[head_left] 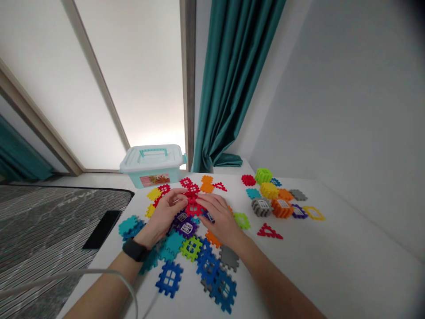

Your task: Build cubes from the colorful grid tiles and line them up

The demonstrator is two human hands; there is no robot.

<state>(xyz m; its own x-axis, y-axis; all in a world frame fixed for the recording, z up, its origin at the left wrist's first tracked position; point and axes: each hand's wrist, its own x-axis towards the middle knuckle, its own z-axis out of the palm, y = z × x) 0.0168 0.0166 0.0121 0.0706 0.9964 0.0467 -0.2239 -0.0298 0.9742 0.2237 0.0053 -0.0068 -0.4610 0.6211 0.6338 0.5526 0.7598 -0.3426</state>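
Both my hands meet over a red waffle tile (193, 206) in the middle of a spread of coloured interlocking tiles on the white table (332, 266). My left hand (165, 215), with a black watch on the wrist, pinches the tile's left side. My right hand (219, 218) grips its right side with fingers curled. Purple tiles with window inserts (186, 227) lie just below the hands. Blue (170, 278), teal (132, 225), green (191, 247) and grey (229, 258) tiles lie nearer me.
A pale teal lidded storage box (152, 165) stands at the back. To the right sit assembled cubes: green (263, 175), yellow (268, 190), grey (261, 207), orange (282, 208). A red triangle (269, 231) lies alone. A black phone (101, 228) lies on the left edge. A white cable (99, 274) crosses my left arm.
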